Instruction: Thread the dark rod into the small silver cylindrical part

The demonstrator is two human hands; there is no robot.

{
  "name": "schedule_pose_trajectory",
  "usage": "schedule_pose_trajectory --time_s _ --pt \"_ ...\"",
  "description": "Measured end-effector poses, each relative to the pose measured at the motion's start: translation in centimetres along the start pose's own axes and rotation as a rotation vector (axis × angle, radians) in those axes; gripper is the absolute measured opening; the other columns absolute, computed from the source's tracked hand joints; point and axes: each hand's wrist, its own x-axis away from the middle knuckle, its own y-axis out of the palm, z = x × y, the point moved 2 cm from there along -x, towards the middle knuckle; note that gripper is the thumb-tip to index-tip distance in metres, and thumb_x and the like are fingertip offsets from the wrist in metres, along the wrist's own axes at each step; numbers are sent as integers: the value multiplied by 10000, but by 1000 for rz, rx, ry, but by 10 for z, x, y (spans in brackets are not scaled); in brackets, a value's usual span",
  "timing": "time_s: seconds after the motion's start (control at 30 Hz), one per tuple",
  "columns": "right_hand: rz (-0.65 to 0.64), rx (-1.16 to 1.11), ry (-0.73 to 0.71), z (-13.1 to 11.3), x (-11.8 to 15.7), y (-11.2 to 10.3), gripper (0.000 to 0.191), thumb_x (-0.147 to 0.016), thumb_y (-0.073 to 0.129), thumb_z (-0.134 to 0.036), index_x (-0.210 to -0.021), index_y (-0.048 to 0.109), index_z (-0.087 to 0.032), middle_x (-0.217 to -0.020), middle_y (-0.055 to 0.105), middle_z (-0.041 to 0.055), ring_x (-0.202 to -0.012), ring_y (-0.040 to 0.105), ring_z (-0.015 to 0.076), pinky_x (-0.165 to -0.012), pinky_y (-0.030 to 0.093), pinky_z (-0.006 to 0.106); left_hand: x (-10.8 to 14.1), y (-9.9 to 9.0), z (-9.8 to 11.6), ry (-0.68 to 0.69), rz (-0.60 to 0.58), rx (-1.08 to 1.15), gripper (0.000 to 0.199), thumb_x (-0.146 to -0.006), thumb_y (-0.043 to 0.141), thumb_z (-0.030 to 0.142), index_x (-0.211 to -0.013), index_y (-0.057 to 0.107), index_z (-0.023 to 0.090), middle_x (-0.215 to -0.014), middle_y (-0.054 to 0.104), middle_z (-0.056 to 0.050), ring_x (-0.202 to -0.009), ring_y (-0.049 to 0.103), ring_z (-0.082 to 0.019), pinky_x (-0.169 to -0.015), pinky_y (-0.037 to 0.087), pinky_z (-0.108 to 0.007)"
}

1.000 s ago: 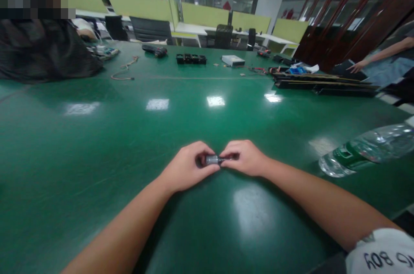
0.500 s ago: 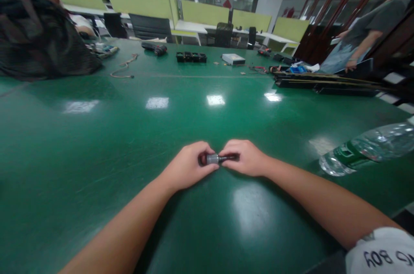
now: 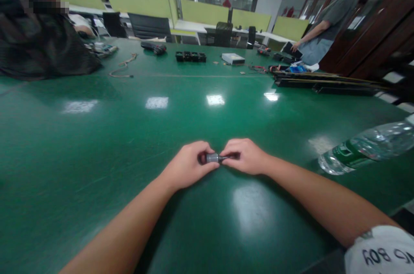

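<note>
Between my two hands is a small grey metal cylinder (image 3: pixel 212 158) with a dark, thin end pointing right; its exact kind is too small to tell. My left hand (image 3: pixel 190 164) pinches the cylinder between thumb and fingers, with a dark part partly hidden in the palm. At the thin dark end, my right hand (image 3: pixel 244 157) has its thumb and fingertips pressed together on it. Both hands are low over the green table (image 3: pixel 181 123), close to each other.
A clear plastic bottle (image 3: pixel 352 152) lies on its side to the right. Far back are a row of black parts (image 3: pixel 190 57), a silver box (image 3: pixel 233 58), a cable (image 3: pixel 121 67) and long dark strips (image 3: pixel 323 82). A dark bag (image 3: pixel 42 41) sits at left. A person (image 3: pixel 326 24) stands behind the right end.
The person at the back right has moved to the left and now has a hand on a dark flat object. My hands and the grey cylinder have barely moved.
</note>
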Motion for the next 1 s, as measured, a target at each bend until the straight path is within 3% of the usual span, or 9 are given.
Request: schedule_pose_trajectory --time_s 0.7,0.9,1.0 --pt "-23 35 51 1 2 -5 110 -798 683 -201 -886 744 -172 -814 706 46 -728 620 147 -677 464 256 1 -1 0 27 -6 4 200 -806 717 360 -883 663 183 -801 648 -16 -722 606 -170 -663 458 -272" --pt "-102 11 113 12 4 -20 76 -753 702 -170 -824 729 -164 -768 679 24 -681 599 124 -642 450 234 1 -2 1 29 6 -17 171 -823 694 347 -878 661 189 -785 653 -12 -703 604 -168 -649 455 -271" --pt "-132 -45 218 25 8 -32 80 -728 731 -192 -799 722 -155 -751 669 16 -652 590 116 -611 449 224 1 -2 1 25 20 -26 172 -827 691 352 -868 658 188 -780 651 -12 -695 601 -168 -645 454 -274"
